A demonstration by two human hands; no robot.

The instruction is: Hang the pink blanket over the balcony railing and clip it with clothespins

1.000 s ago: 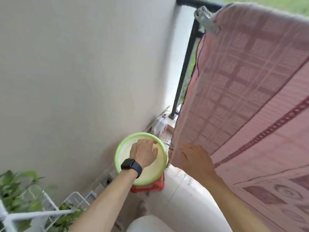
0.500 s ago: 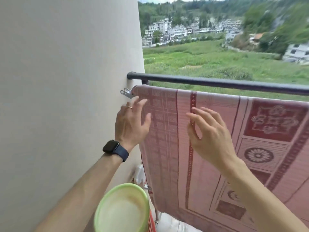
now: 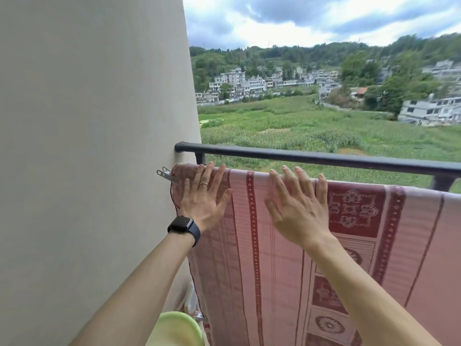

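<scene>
Fingers (image 3: 287, 181) of both hands are spreading flat and gripping nothing — the left hand (image 3: 203, 196) and right hand (image 3: 299, 208) are pressing the pink blanket (image 3: 274, 258), draped over a lower rail beneath the balcony railing (image 3: 324, 158). A metal clothespin (image 3: 166, 174) is pinching its wall-end corner — smoothing outward along that top edge is probably wise before clipping again.

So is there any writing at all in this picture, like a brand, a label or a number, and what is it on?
None can be read.
Pink blanket: woven flowers and stripes only, no letters.
Watch on the left hand: the screen is dark, showing nothing.
Metal clothespin: too small to tell whether it bears a mark.
Far buildings: too small and blurred for any sign.
Railing and wall: plain.
</scene>
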